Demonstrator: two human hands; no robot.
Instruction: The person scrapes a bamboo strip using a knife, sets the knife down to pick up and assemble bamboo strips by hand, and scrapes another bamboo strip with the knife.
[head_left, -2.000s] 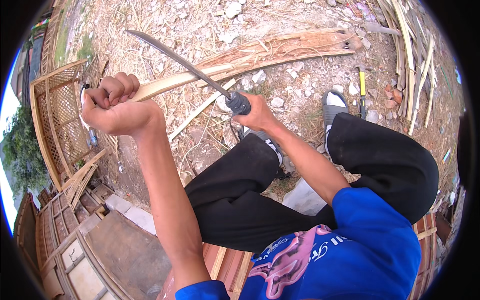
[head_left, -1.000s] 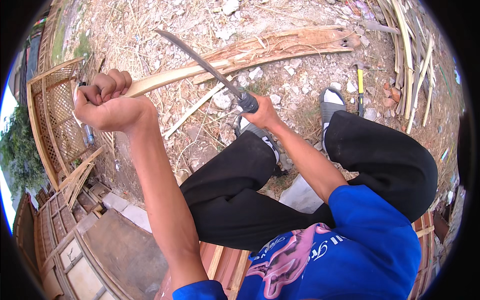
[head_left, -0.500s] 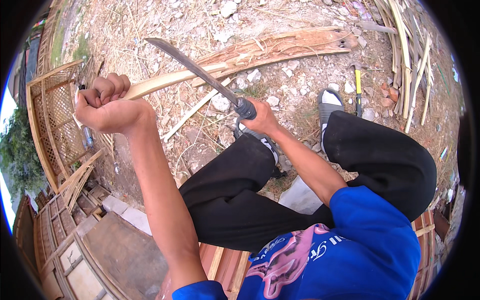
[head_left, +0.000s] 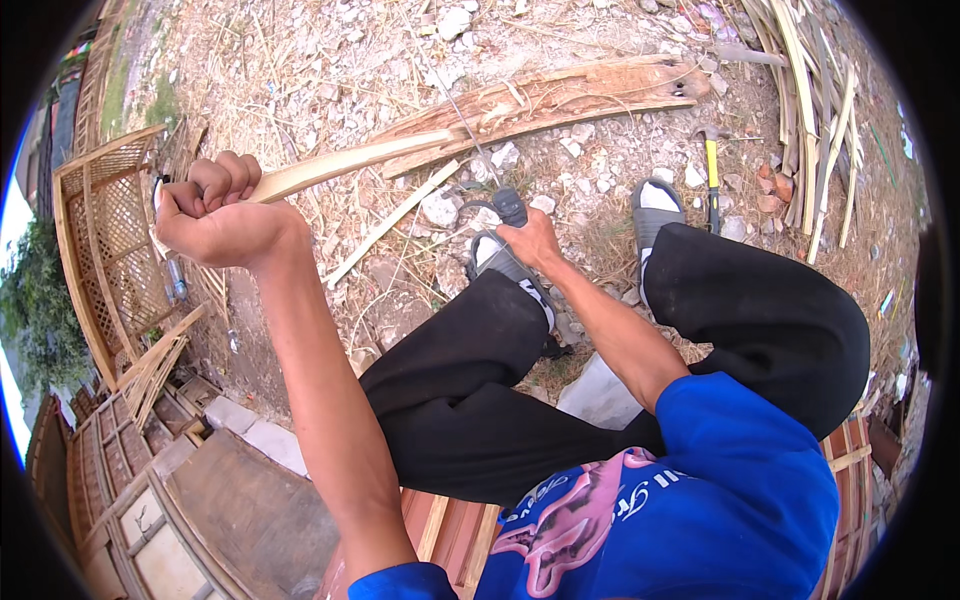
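Note:
My left hand (head_left: 222, 212) is closed around one end of a pale wooden strip (head_left: 345, 166). The strip slants right, and its other end lies over a rough, weathered plank (head_left: 590, 92) on the ground. In my right hand (head_left: 533, 242) is a machete (head_left: 510, 207), gripped by its dark wrapped handle. Its blade points away from me and shows almost edge-on as a thin line, crossing near the strip's far end. I cannot tell whether blade and strip touch.
A hammer (head_left: 713, 180) with a yellow and black handle lies beyond my right foot, near broken bricks (head_left: 777, 187). Long wood strips (head_left: 800, 110) are heaped at the far right. A loose strip (head_left: 392, 222) lies before my left knee. A lattice panel (head_left: 115, 240) leans at left.
My right hand has turned the machete: its blade was broadside and slanting left over the strip, and is now nearly edge-on, pointing farther away. My left hand and the strip have barely moved.

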